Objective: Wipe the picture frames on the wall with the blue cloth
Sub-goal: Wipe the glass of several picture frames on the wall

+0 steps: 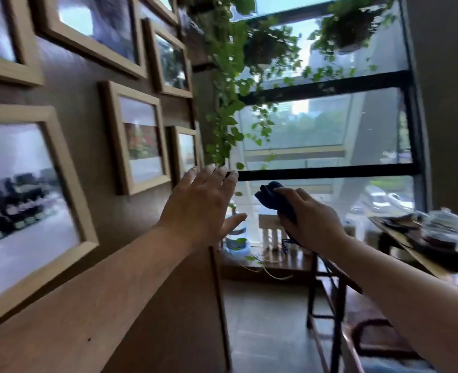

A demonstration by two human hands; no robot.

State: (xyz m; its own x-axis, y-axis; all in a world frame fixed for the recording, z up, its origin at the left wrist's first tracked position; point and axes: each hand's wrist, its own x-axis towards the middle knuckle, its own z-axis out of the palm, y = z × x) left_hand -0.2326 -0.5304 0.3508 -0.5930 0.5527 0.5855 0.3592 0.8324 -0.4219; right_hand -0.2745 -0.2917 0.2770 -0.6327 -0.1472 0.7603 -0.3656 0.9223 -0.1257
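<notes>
Several light wooden picture frames hang on the brown wall at the left: a large one (61, 168) nearest me, a middle one (114, 135), and a small one (174, 146) by the wall's end. My left hand (203, 205) is raised with fingers spread, empty, just right of and below the small frame; whether it touches the wall I cannot tell. My right hand (308, 219) grips a bunched dark blue cloth (273, 197), held in the air in front of the window, apart from the frames.
Trailing green plants (230, 103) hang by the large window (330, 130). A dark wooden table (400, 238) with cluttered items stands at the right, a low shelf (268, 262) under the window. The wall's edge (219, 305) ends beside tiled floor.
</notes>
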